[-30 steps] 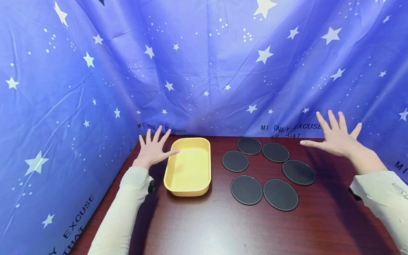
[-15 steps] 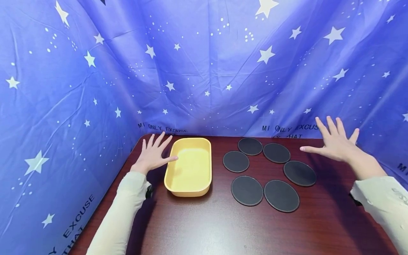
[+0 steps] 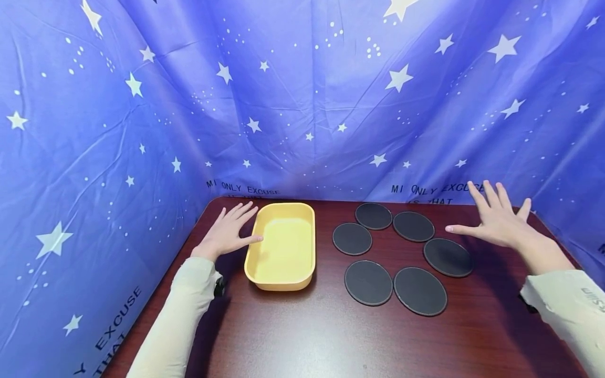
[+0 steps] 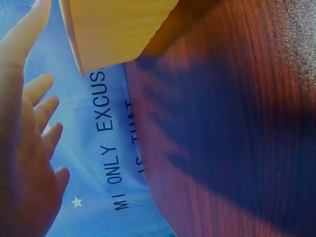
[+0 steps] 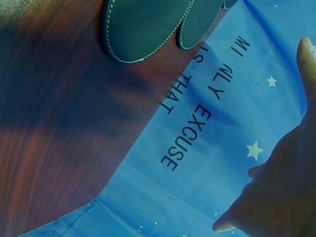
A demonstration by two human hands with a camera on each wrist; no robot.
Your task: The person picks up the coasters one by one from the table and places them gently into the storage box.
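Observation:
My left hand (image 3: 227, 232) is spread above the table beside a yellow rectangular tub (image 3: 280, 286), its thumb overlapping the tub's left rim in the head view. The tub's side wall (image 4: 113, 29) shows at the top of the left wrist view, apart from the fingers. Over the right part of the table hovers my right hand (image 3: 503, 223), fingers splayed and holding nothing. Nearest to it lies a round black coaster (image 3: 448, 257), one of several on the table. Stitching runs round the edge of a coaster (image 5: 143, 29) in the right wrist view.
The dark red wooden table (image 3: 293, 336) ends against a blue curtain (image 3: 283, 105) with white stars and lettering. More black coasters lie flat right of the tub, including two front ones (image 3: 368, 283) side by side. Both hands cast shadows on the tabletop.
Both hands have come down slightly in the head view, and the left fingers have drawn a little closer together. The tub and coasters stay in place; the head view has shifted slightly.

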